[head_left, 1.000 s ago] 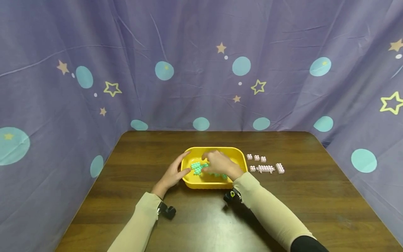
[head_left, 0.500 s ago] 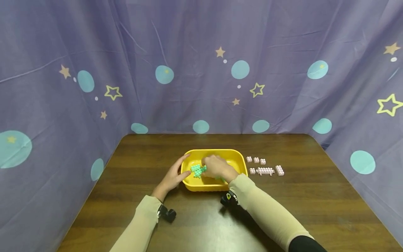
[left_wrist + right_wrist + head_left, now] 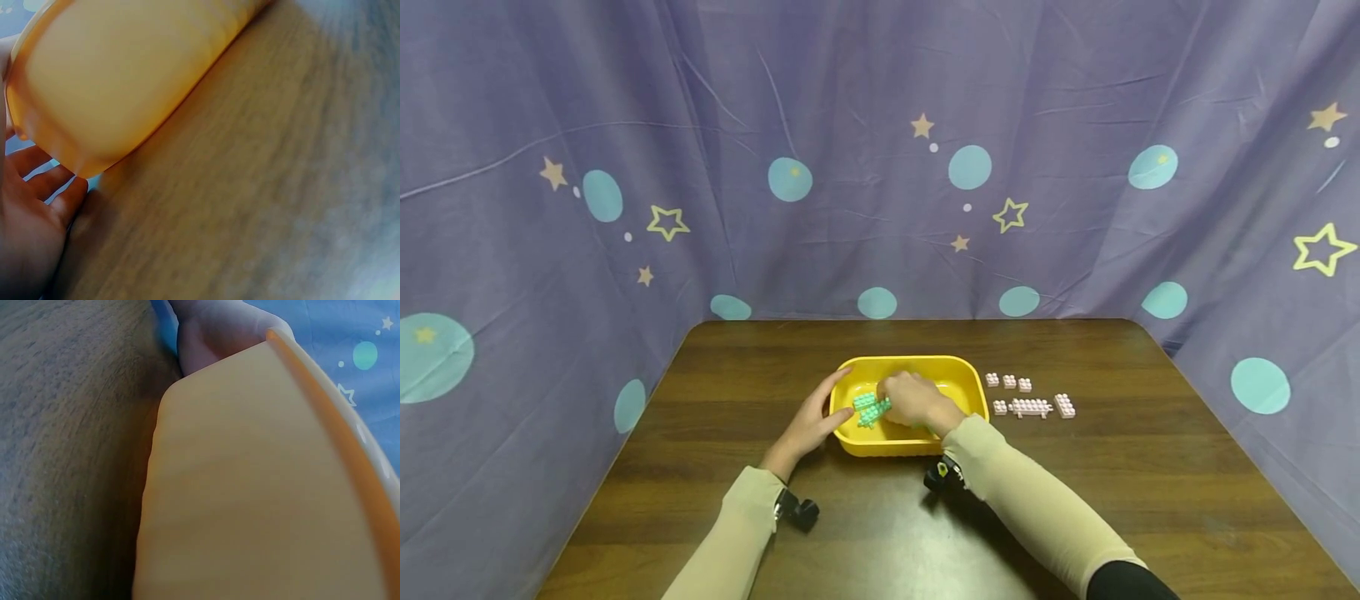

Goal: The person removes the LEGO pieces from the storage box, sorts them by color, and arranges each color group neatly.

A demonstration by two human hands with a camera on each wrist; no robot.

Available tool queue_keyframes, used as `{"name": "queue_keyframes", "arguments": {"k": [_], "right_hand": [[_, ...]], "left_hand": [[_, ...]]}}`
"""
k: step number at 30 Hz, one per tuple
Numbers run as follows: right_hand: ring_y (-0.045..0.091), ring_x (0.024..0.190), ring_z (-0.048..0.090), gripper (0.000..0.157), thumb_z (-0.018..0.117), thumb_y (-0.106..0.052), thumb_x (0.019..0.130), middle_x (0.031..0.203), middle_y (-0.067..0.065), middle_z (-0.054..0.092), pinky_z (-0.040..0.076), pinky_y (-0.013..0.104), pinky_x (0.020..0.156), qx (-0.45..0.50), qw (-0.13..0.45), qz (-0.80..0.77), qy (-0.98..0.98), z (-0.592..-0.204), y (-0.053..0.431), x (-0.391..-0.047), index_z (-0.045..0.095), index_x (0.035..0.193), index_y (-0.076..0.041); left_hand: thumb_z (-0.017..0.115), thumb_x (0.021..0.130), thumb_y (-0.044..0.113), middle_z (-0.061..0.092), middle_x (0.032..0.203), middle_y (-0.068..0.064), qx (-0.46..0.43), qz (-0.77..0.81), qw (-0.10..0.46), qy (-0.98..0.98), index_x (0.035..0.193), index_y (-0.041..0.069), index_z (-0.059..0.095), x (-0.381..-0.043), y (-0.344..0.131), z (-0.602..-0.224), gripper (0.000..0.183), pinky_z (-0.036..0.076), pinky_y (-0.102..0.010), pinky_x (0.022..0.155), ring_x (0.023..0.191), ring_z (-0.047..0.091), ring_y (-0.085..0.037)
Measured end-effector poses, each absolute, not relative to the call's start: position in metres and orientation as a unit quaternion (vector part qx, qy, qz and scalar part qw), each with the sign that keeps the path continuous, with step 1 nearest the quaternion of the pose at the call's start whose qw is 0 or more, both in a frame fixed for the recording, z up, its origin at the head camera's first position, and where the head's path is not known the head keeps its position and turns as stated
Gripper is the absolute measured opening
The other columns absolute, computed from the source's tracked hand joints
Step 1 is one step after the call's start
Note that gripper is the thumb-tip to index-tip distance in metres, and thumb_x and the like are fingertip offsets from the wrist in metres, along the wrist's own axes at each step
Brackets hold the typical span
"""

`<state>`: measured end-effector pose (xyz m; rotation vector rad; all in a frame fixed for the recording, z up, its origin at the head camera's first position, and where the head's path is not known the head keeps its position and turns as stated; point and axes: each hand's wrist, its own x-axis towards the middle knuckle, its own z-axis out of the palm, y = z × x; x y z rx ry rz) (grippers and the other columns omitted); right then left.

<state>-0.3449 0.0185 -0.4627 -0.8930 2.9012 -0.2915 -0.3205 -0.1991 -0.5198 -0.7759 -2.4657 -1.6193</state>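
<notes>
A yellow tray [image 3: 962, 361] stands on the table, its side wall filling much of the left wrist view. My left hand [image 3: 808, 422] grips its left end, thumb over the rim and fingers along the outside; those fingers [image 3: 53, 187] show below the tray's corner. Inside the tray lie mint-green studded building blocks [image 3: 872, 412] at the left. My right hand [image 3: 917, 402] reaches down into the tray, fingers bent close beside the blocks. Its fingertips are hidden, and I cannot tell whether they hold a block. The right wrist view shows only the tray's outer wall and my left palm [image 3: 231, 331].
Pale pink building blocks lie right of the tray: a row of three small ones [image 3: 1009, 382], another small one [image 3: 1000, 407], a long piece with side knobs [image 3: 1031, 407] and a larger block [image 3: 1064, 406]. A patterned curtain [image 3: 880, 208] hangs behind the wooden table [image 3: 760, 350].
My right hand has lowered deeper into the tray and shifted slightly left. Green blocks by its fingertips lie differently. My left hand keeps its hold on the tray.
</notes>
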Motion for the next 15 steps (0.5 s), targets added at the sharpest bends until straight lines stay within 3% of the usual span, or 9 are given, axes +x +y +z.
{"name": "queue_keyframes", "arguments": {"k": [7,13,15], "right_hand": [[0.021,0.091,0.066,0.025,0.069,-0.012,0.083,0.107,-0.002,0.073,0.056,0.035,0.074,-0.3,0.04,-0.094,0.949,-0.462,0.019,-0.345,0.075,0.105,-0.022],[0.01,0.055,0.06,0.024,0.072,-0.017,0.086,0.098,0.002,0.073,0.049,0.025,0.054,-0.292,0.058,-0.128,0.946,-0.456,0.024,-0.342,0.072,0.11,-0.018],[0.008,0.047,0.058,0.027,0.072,-0.016,0.086,0.092,0.002,0.071,0.049,0.025,0.05,-0.287,0.067,-0.143,0.945,-0.454,0.026,-0.341,0.071,0.113,-0.016]], "left_hand": [[0.065,0.09,0.013,0.038,0.152,-0.02,-0.259,-0.514,0.066,-0.815,0.149,0.007,0.036,-0.319,-0.2,-0.517,0.066,0.034,-0.055,0.11,0.138,0.038,-0.039],[0.063,0.09,0.002,0.033,0.15,-0.031,-0.265,-0.533,0.037,-0.803,0.147,-0.008,0.033,-0.303,-0.195,-0.489,0.065,0.032,-0.061,0.108,0.136,0.036,-0.049],[0.063,0.09,0.001,0.033,0.15,-0.031,-0.268,-0.535,0.037,-0.801,0.147,-0.008,0.032,-0.303,-0.195,-0.49,0.065,0.032,-0.062,0.108,0.136,0.036,-0.049]]}}
